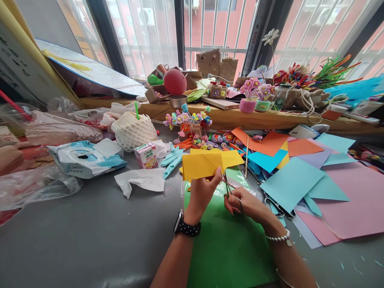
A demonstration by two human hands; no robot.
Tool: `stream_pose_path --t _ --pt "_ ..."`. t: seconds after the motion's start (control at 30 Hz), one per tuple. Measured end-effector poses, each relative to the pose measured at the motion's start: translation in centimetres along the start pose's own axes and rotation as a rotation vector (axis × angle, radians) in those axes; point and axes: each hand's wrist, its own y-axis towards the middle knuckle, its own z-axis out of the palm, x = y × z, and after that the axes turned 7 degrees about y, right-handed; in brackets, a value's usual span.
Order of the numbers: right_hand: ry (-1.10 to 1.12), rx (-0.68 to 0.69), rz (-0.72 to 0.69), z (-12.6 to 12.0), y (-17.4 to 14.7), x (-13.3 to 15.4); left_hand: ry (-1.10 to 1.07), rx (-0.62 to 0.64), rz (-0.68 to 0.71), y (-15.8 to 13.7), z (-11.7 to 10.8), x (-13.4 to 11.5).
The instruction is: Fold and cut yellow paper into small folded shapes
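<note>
My left hand (pixel 203 192) pinches a folded sheet of yellow paper (pixel 199 166), holding it up above a green mat (pixel 228 248). In my right hand (pixel 241 202) is a pair of scissors (pixel 227 187), fingers through the handles and blades pointing up at the paper's right part. Whether the blades are open or closed on the paper is hard to make out. More yellow paper (pixel 232 159) shows just behind the blades. Partly covered by my hands, a clear ruler (pixel 235 183) lies on the mat.
Coloured sheets, including light blue paper (pixel 292 182) and a pink sheet (pixel 357 200), spread on the right beside black-handled scissors (pixel 283 211). To the left are a wet-wipe pack (pixel 87 158), a tissue (pixel 141 180), a small carton (pixel 146 155) and a netted coconut (pixel 132 130). Crafts crowd the sill (pixel 222 112).
</note>
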Motion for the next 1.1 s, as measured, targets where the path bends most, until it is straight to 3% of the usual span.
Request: stream_pose_path --t 1.1 --pt "0.045 -0.085 0.047 0.36 0.49 0.1 -0.014 0.026 -0.019 0.15 -0.4 -0.04"
